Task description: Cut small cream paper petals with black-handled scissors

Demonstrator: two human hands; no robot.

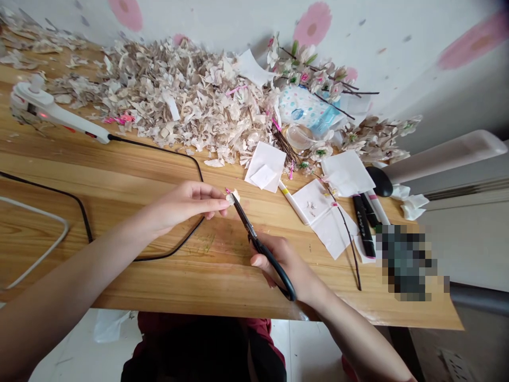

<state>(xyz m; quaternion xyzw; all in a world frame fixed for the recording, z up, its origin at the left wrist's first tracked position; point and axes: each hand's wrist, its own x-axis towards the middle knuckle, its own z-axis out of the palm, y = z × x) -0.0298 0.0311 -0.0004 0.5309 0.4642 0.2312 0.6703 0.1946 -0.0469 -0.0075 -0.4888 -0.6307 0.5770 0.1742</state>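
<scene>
Between the fingertips of my left hand (pixel 199 201) is a small off-white petal piece (pixel 235 196) with a bit of pink on it. My right hand (pixel 284 265) grips black-handled scissors (pixel 262 249), their blades pointing up and left to the piece. The blade tips meet the piece close to my left fingers; whether they are cutting into it I cannot tell. Both hands are above the wooden table (pixel 131 286), near its front edge.
A large heap of dried off-white petals (pixel 178 101) spreads along the wall. A white glue gun (pixel 59 114) with a red light lies left, its black cord crossing the table. Flower twigs (pixel 314 74), paper squares (pixel 266 159), markers (pixel 363 225) and a single stem (pixel 350 239) lie right.
</scene>
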